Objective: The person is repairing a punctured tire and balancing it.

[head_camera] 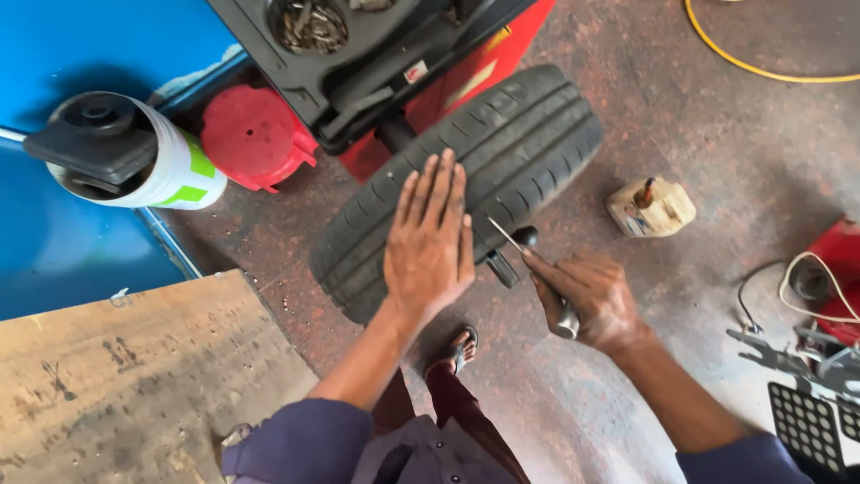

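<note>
The car tyre (pixel 466 179) stands upright on the stained concrete floor (pixel 717 134), leaning against the red and black tyre machine (pixel 394 63), with the left hand (pixel 430 242) laid flat on its tread, fingers released and spread. The right hand (pixel 587 296) is clenched around a T-handle probe tool (pixel 528 255) whose thin tip sits just off the tread, not yet pushed in. Open floor lies to the right up to the small cream bottle (pixel 651 208) and yellow hose (pixel 761 67); the wooden board (pixel 134 376) and white bucket (pixel 152 157) hem the left

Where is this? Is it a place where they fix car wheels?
Most likely, yes: it looks like a tyre repair workshop. A tyre stands against a red machine, the left hand lies flat on its tread, and the right hand holds a metal tool.
</note>
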